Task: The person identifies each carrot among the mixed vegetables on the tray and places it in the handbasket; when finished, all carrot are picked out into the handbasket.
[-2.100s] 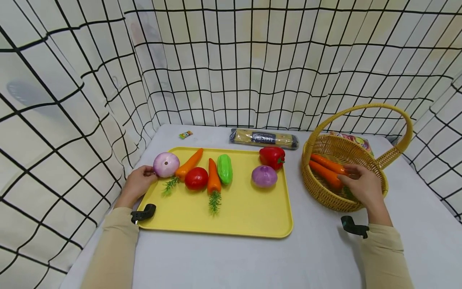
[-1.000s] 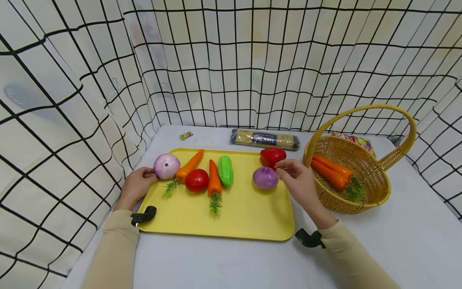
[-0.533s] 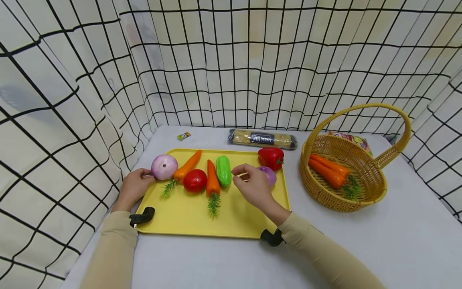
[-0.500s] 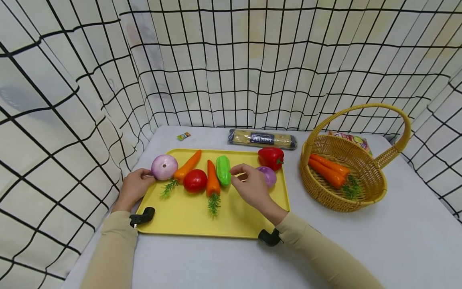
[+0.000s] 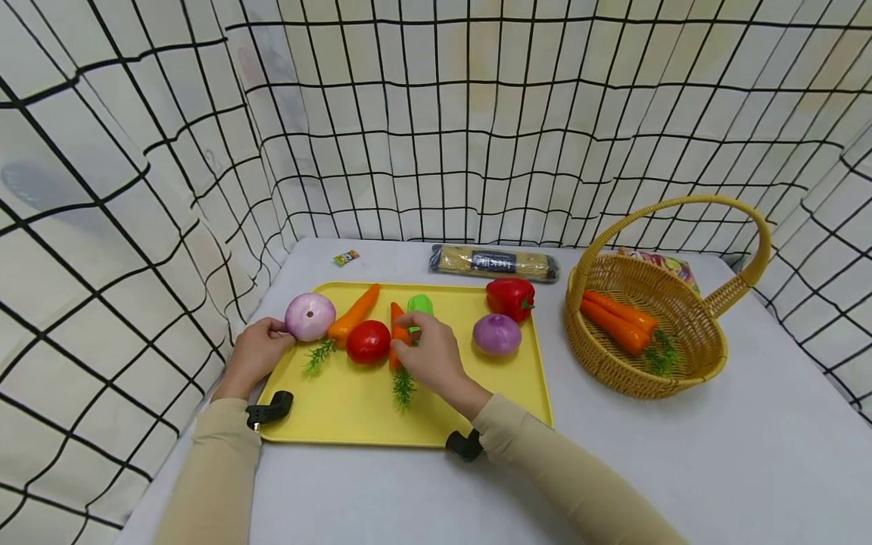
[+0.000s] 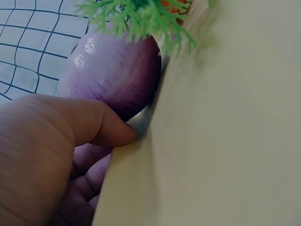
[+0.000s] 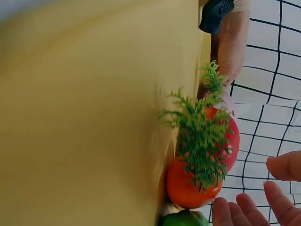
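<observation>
R hand point(image 5: 432, 356) hangs over the middle carrot point(image 5: 400, 334), thumb & fingers apart, nothing held; L hand point(image 5: 256, 352) pinches left edge of tray point(image 5: 341, 420), thumb on top. Carrot lies mid-tray, tip far, leaves point(image 5: 403, 390) near, tomato point(image 5: 369, 342) just left, cucumber point(image 5: 420, 304) just right. Prob. light, stiff, a bit slick & not fragile; best hold = thick part from the sides, leaves may bend. Tomato & cucumber crowd it; near half of tray gives more room, low rim all round, basket point(image 5: 616, 386) beyond its right edge
</observation>
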`<state>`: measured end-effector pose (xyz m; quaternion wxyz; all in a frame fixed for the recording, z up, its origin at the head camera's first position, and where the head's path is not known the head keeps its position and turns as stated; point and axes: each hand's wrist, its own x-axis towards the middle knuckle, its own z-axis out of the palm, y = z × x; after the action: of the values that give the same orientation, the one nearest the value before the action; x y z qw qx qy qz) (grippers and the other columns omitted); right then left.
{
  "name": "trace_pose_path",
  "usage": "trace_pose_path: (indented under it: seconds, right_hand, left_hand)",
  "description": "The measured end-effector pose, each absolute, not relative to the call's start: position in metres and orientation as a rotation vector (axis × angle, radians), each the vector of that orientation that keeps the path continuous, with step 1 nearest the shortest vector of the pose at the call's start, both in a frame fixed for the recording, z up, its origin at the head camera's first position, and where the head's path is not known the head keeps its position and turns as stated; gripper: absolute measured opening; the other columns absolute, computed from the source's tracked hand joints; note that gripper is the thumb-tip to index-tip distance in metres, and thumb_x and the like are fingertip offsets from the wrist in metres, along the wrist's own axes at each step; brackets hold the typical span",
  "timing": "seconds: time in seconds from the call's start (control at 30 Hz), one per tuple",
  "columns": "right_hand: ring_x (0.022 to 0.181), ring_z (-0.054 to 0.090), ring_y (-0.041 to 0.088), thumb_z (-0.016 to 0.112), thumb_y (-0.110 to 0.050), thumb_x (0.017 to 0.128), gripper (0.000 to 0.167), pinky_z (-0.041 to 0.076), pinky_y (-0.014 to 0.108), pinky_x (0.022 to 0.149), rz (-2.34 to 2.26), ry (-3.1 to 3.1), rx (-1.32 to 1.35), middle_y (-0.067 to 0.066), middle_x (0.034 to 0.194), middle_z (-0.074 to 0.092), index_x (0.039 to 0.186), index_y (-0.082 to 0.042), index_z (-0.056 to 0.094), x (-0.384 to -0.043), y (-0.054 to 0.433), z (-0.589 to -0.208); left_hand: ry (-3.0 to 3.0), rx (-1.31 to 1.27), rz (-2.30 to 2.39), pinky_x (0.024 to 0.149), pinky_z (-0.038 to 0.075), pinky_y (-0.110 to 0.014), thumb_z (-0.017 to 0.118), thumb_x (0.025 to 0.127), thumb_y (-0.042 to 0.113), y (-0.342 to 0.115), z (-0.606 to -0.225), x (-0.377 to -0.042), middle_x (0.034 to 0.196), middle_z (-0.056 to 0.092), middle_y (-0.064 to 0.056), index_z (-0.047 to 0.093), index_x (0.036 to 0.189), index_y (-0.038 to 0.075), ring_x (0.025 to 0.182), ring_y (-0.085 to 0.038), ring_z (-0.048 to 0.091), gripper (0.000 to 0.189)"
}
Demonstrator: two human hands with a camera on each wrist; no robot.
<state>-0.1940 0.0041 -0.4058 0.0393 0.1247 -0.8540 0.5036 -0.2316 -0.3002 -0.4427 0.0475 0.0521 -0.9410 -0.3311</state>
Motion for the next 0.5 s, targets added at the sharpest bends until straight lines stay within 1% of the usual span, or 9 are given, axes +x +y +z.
trace_pose_path:
  seconds: [0.13,0.27,0.37,0.5]
  right_hand:
    - [0.092,0.064,0.023,0.072,-0.014,0.086,0.030,0.050,0.024,0.072,1.495,-2.644,0.388,0.006,0.116,0.068,0.115,-0.008,0.067,-0.1958,-0.0024,-0.4082]
    - [0.088,0.062,0.019,0.073,-0.015,0.086,0.030,0.050,0.024,0.069,1.517,-2.659,0.316,0.005,0.114,0.068,0.115,-0.010,0.067,-0.1977,-0.0029,-0.4080]
    - [0.086,0.060,0.016,0.073,-0.016,0.086,0.031,0.050,0.022,0.065,1.554,-2.667,0.254,0.005,0.113,0.068,0.116,-0.011,0.067,-0.1996,-0.0030,-0.4086]
    - [0.084,0.058,0.016,0.075,-0.017,0.085,0.034,0.049,0.022,0.063,1.573,-2.680,0.215,0.007,0.112,0.067,0.117,-0.010,0.067,-0.2026,-0.0051,-0.4112]
  left_hand:
    - [-2.883,0.175,-1.045,0.069,0.042,-0.031,0.056,0.089,0.021,-0.2992,-0.4415,-0.2308,0.096,0.063,-0.016,0.060,0.114,-0.004,0.081,-0.024,0.057,0.036]
    - [-2.903,0.198,-1.072,0.070,0.042,-0.031,0.055,0.090,0.023,-0.2977,-0.4409,-0.2307,0.100,0.062,-0.017,0.058,0.117,-0.004,0.084,-0.026,0.056,0.038]
    - [-2.906,0.199,-1.069,0.070,0.042,-0.031,0.056,0.090,0.024,-0.2978,-0.4415,-0.2315,0.100,0.062,-0.016,0.058,0.117,-0.004,0.084,-0.025,0.056,0.038]
    - [-2.904,0.201,-1.060,0.070,0.042,-0.031,0.056,0.090,0.024,-0.2987,-0.4423,-0.2319,0.099,0.062,-0.016,0.058,0.117,-0.004,0.084,-0.025,0.056,0.039]
